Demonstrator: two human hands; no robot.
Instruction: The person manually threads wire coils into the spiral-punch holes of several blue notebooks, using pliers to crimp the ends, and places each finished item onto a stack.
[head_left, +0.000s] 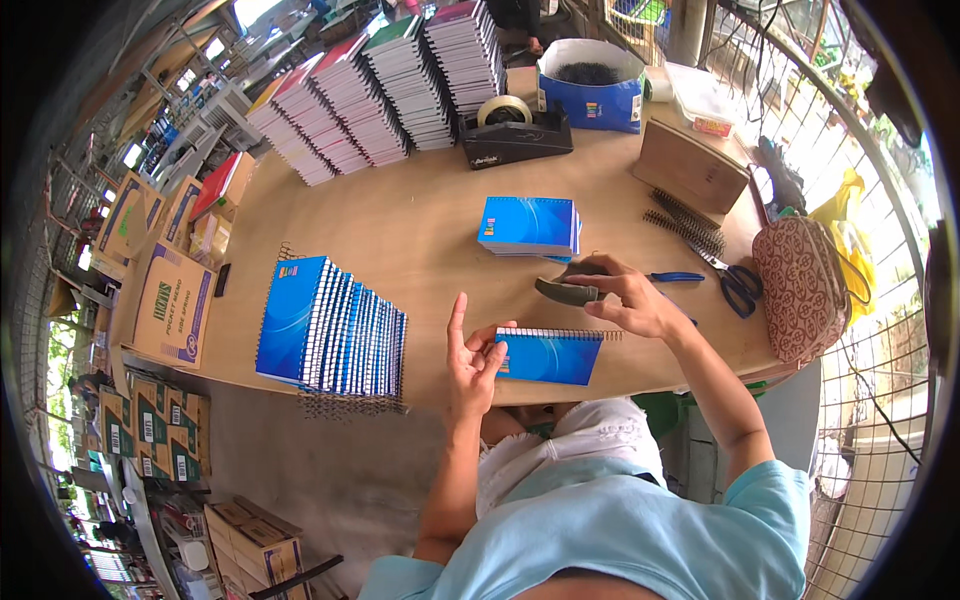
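My left hand (474, 365) pinches the left end of a small blue spiral notebook (550, 358) between thumb and fingers, its index finger stretched up. A black wire coil runs along the notebook's upper edge and sticks out past its right end. My right hand (632, 302) is closed on a hand tool with dark green curved grips (568, 292), held above the notebook; its working end is hidden by the hand. Just beyond lies a short stack of blue notebooks (527, 224). Beside the right hand a blue-handled tool (676, 277) rests on the table, partly covered.
At left stands a long row of blue notebooks (330, 325). Tall notebook piles (395, 85), a tape dispenser (516, 138) and a blue container (592, 95) line the back. Scissors (738, 285), loose coils (690, 222) and a patterned pouch (797, 285) lie right; a cardboard box (172, 307) sits far left.
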